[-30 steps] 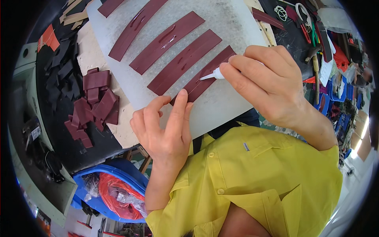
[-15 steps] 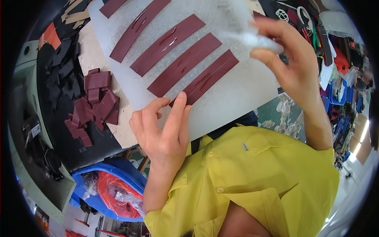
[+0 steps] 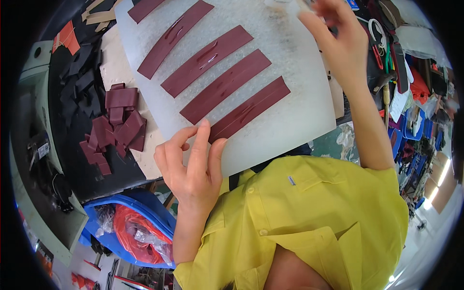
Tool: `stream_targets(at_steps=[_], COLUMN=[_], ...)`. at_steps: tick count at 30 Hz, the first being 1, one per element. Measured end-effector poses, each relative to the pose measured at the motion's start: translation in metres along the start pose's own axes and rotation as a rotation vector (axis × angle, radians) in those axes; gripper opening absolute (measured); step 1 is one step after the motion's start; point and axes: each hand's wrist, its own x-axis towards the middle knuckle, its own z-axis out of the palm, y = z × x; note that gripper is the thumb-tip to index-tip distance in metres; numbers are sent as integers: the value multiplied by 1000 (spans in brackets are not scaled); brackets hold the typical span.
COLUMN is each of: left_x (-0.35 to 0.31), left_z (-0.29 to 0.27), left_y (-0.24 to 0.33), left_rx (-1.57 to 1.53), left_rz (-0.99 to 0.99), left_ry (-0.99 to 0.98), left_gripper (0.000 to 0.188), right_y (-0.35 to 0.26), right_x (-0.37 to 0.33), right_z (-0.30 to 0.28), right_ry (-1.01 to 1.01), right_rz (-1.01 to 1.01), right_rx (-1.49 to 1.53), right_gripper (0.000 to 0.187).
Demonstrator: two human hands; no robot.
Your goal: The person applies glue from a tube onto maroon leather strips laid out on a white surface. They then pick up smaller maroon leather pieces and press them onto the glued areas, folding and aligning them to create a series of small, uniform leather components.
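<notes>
Maroon strips lie slantwise in a row on a pale translucent board; several carry glossy wet streaks. My left hand rests at the near end of the closest strip, index finger and thumb apart on either side of its lower corner. The neighbouring strip ends just above that fingertip. Over the board's far right edge, my right hand is blurred, its thumb apart from the fingers. A whitish translucent object lies by the thumb at the picture's top edge; whether the hand grips it is unclear.
Left of the board are a pile of folded maroon pieces and a heap of black strips. A blue bin with red and clear plastic stands below the table. Tools and cords lie at the far right.
My right hand has moved up and away with the white bottle-like object it held over the strips. My left fingertip has slid off the closest strip toward its left side.
</notes>
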Motion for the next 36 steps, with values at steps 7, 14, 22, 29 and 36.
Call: stream_targets(at_steps=[7, 14, 22, 29, 36], left_x=[2, 1, 11, 8, 9], left_z=[0, -1, 16, 17, 18], left_y=[3, 18, 24, 13, 13], left_rx=[23, -215, -298, -236, -217], left_rz=[0, -141, 64, 191, 208], left_ry=[-38, 11, 83, 12, -17], left_gripper=[38, 24, 30, 38, 40], right_y=[-23, -59, -57, -47, -51], right_x=[-61, -75, -100, -113, -114], right_z=[-11, -23, -1, 0, -1], right_ry=[-159, -369, -251, -383, -402], right_rz=[-288, 404, -215, -346, -348], right_rx=[-135, 301, 177, -19, -84], right_gripper=[23, 14, 37, 61, 66])
